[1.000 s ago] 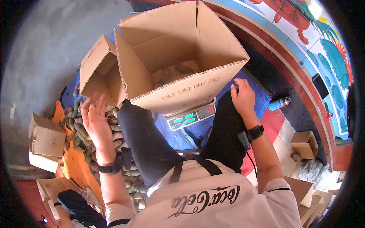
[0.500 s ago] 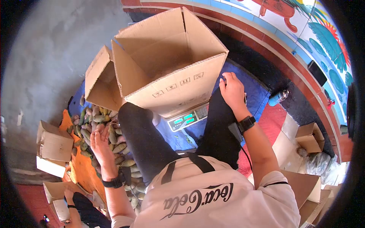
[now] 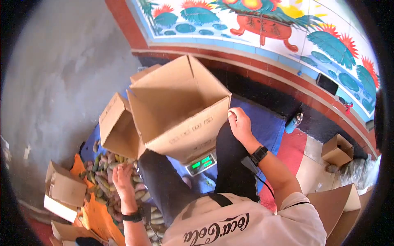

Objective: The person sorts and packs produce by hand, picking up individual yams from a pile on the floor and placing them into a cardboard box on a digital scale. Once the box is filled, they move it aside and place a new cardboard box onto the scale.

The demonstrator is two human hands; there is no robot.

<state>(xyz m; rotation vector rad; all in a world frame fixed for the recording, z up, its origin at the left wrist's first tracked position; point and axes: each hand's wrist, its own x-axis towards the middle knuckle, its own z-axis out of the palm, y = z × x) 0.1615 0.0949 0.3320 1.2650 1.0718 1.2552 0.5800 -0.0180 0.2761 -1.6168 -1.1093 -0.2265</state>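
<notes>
My left hand (image 3: 124,180) hangs open over a pile of long green and pinkish-brown vegetables (image 3: 107,176), its fingers apart and nothing in it. My right hand (image 3: 241,123) is at the near right edge of a big open cardboard box (image 3: 180,137), fingers curled in, their tips close to the cardboard; I cannot tell whether they grip anything. The box stands on a digital scale (image 3: 202,164) with lit green displays, between my knees. A smaller open carton (image 3: 121,127) leans at the box's left side.
Blue sheeting (image 3: 262,123) lies under the scale, orange cloth (image 3: 96,221) by the vegetables. A carton (image 3: 65,186) stands at the left, another (image 3: 337,149) at the right. A blue bottle (image 3: 294,122) stands near the painted tile wall (image 3: 262,28). More cardboard (image 3: 334,205) is at my right.
The view has tilted up, showing more of the wall. My right hand's fingers have curled in more at the box's edge. My left hand stays open over the vegetables.
</notes>
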